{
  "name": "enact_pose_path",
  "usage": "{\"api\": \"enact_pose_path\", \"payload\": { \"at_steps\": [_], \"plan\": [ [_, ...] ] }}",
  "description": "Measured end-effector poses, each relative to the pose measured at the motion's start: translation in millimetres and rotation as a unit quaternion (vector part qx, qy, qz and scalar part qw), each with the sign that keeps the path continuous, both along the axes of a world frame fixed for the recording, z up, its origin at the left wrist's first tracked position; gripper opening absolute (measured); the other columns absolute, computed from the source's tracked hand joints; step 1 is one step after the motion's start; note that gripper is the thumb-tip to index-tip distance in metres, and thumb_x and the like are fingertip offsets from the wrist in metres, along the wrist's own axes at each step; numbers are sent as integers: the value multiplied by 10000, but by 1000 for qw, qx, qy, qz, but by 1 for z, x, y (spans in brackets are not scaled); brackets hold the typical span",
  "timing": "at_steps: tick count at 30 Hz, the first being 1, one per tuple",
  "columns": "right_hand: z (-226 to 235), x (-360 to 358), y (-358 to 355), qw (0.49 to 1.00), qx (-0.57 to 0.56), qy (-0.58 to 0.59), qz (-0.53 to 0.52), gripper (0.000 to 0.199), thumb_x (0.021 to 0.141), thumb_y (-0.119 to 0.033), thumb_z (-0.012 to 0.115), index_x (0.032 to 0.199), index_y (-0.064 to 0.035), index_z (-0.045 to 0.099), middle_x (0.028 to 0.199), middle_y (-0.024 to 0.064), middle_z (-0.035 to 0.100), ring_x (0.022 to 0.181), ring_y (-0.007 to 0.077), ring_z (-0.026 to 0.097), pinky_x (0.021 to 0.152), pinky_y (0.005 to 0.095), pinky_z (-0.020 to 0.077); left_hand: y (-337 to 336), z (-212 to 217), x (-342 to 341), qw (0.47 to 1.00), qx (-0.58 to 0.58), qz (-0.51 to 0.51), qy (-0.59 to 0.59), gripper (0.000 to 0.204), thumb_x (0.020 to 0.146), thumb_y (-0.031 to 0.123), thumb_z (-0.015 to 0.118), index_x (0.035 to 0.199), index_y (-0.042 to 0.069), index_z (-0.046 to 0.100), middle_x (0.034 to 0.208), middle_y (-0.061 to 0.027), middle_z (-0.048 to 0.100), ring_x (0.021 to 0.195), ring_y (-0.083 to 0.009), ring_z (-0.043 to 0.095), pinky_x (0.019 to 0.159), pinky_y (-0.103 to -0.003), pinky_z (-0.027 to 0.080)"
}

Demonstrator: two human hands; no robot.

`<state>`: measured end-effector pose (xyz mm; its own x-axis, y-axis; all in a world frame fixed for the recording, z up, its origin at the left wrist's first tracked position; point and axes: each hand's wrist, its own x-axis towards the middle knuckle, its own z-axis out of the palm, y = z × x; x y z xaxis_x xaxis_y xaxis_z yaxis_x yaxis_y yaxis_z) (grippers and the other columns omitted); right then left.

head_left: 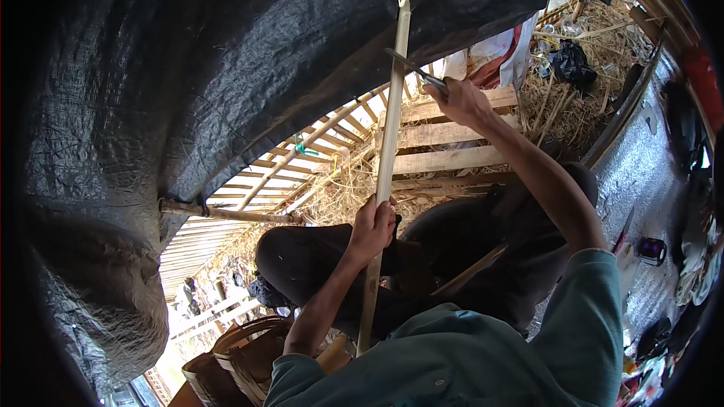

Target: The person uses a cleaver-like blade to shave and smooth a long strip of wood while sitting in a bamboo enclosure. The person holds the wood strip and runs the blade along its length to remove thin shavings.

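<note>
A long pale strip of split bamboo [391, 128] runs from close to my body up past the edge of the dark sheeting. My left hand [372, 227] is closed round its lower part, above my crossed legs. In my right hand [461, 103] is a knife [419, 71], gripped by the handle. The blade reaches left and lies against or across the upper part of the strip; whether it cuts into it I cannot tell. At its far end the strip looks forked or split.
Black plastic sheeting [249, 53] hangs low over the left and top. Wooden slats [445, 134] lie ahead, with straw [343, 192] beside them. A bamboo pole [226, 213] sticks out at the left. A black plastic bag [571, 62] lies far right; woven baskets [245, 347] stand near left.
</note>
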<state>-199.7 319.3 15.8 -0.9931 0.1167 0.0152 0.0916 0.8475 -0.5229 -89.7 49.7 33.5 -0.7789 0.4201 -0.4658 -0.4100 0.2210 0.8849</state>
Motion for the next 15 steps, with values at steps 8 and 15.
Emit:
{"api": "enact_pose_path", "payload": {
  "at_steps": [8,15],
  "plan": [
    [2,42,-41,924,107,157,332,553,798,-603,474,935,-78,579,537,141,562,515,326,599,484,411,483,-2,-2,-6,999,19,26,-32,173,961,186,344,1004,41,428,619,40,329,426,-24,281,367,-194,233],
    [8,55,-43,912,117,188,346,486,767,-551,568,879,-79,539,519,75,548,468,262,577,430,362,448,-3,4,-12,990,80,34,-110,196,958,215,336,978,46,434,625,37,315,416,-24,248,363,-186,205]
  ]
}}
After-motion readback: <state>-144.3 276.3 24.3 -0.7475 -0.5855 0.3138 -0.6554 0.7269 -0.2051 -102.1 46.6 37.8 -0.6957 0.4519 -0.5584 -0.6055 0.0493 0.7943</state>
